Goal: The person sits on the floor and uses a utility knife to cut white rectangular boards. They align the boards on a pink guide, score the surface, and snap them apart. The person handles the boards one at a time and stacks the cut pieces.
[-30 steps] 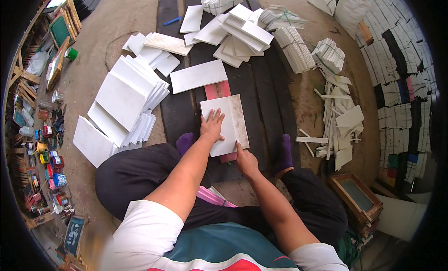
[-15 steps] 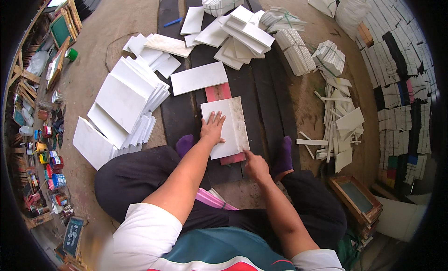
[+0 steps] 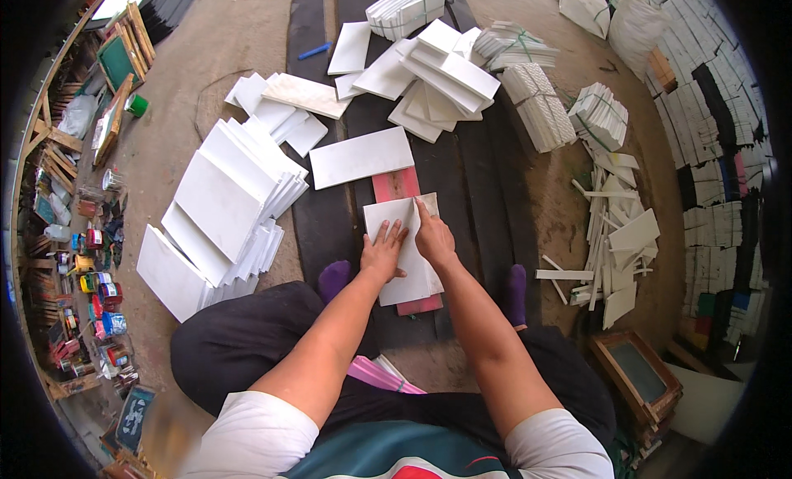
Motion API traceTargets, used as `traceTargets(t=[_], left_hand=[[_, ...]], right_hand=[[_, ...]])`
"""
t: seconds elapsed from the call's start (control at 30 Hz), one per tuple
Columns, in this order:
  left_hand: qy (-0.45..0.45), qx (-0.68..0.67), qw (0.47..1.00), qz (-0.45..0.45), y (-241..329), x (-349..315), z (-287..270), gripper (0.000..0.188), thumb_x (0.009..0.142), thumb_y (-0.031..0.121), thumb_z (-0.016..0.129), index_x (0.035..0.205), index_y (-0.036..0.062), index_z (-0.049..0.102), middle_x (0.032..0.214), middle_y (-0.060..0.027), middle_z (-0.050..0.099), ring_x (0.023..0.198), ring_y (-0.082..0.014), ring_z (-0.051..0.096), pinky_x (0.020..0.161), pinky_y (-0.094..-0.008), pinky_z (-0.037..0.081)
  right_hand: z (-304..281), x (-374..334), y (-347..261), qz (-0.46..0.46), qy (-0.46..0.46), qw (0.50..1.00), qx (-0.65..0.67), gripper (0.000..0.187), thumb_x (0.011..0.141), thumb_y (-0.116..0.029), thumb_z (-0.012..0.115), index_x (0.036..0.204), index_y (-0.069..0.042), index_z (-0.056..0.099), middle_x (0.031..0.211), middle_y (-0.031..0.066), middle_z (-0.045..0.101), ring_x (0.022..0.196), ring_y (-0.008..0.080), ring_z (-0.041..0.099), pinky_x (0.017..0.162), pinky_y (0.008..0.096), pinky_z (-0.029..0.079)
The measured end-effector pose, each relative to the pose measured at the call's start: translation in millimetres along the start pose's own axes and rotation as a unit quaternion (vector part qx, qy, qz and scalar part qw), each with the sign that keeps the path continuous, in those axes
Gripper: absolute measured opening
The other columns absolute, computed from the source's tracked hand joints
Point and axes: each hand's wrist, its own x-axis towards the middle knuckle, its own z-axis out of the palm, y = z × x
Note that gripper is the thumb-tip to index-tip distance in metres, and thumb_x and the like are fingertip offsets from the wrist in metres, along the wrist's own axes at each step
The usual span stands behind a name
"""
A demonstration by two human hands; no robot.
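A white rectangular sheet [image 3: 406,291] lies before me on a narrow pink board [image 3: 396,184], whose ends show beyond it. My left hand [image 3: 384,250] rests flat on the sheet with its fingers spread. My right hand [image 3: 435,236] is closed, its index finger stretched along a line near the sheet's far right edge. Whatever it grips is hidden under the fingers. Just past the sheet, another white panel [image 3: 363,159] lies across the far end of the pink board.
Fanned white sheets [image 3: 219,200] lie at left. More white panels [image 3: 445,70] and tied bundles [image 3: 536,106] sit farther off. White offcuts [image 3: 615,231] are heaped at right. Dark planks [image 3: 495,231] run beneath the work; a blue marker [image 3: 314,51] lies on them. Paint cans [image 3: 107,293] stand far left.
My right hand has moved from the sheet's near right corner up to its far edge. My left hand stays pressed on the sheet. The whole view has shifted slightly.
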Motion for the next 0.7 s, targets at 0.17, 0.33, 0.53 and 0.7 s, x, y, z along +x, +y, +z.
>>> traceTargets(t=[0.17, 0.33, 0.53, 0.7], left_hand=[[0.009, -0.004, 1.000, 0.005, -2.3, -1.3, 1.8, 0.123, 0.074, 0.060, 0.085, 0.169, 0.0221, 0.016, 0.178, -0.0017, 0.002, 0.163, -0.0279, 0.007, 0.121, -0.0634, 0.033], [0.016, 0.003, 1.000, 0.007, -6.6, -0.2, 6.1, 0.120, 0.076, 0.062, 0.083, 0.169, 0.0216, 0.018, 0.178, -0.0021, 0.002, 0.163, -0.0283, 0.007, 0.120, -0.0638, 0.034], [0.002, 0.013, 1.000, 0.008, -1.2, -3.6, -3.0, 0.122, 0.077, 0.064, 0.082, 0.169, 0.0217, 0.014, 0.178, -0.0016, 0.002, 0.163, -0.0288, 0.006, 0.120, -0.0639, 0.034], [0.007, 0.011, 1.000, 0.000, -1.0, 0.6, 2.9, 0.125, 0.076, 0.065, 0.082, 0.170, 0.0221, 0.012, 0.178, -0.0008, 0.003, 0.164, -0.0284, 0.006, 0.120, -0.0639, 0.034]], right_hand=[[6.7, 8.8, -0.4, -0.011, -0.013, 1.000, 0.006, 0.071, 0.095, -0.009, 0.055, 0.162, -0.021, 0.037, 0.114, 0.0300, 0.068, 0.106, 0.0480, 0.069, 0.092, 0.0561, 0.055], [-0.9, 12.2, -9.7, -0.009, -0.034, 0.999, -0.011, 0.066, 0.095, -0.013, 0.058, 0.158, -0.014, 0.042, 0.109, 0.0288, 0.071, 0.104, 0.0471, 0.071, 0.089, 0.0565, 0.056], [-10.4, -2.4, -12.4, -0.006, -0.066, 0.997, -0.050, 0.059, 0.097, -0.016, 0.055, 0.154, -0.009, 0.045, 0.108, 0.0281, 0.073, 0.102, 0.0460, 0.073, 0.087, 0.0565, 0.058], [3.3, -47.8, 0.0, 0.002, -0.053, 0.997, -0.049, 0.054, 0.097, -0.013, 0.048, 0.151, -0.011, 0.049, 0.104, 0.0287, 0.073, 0.098, 0.0474, 0.072, 0.086, 0.0578, 0.058]])
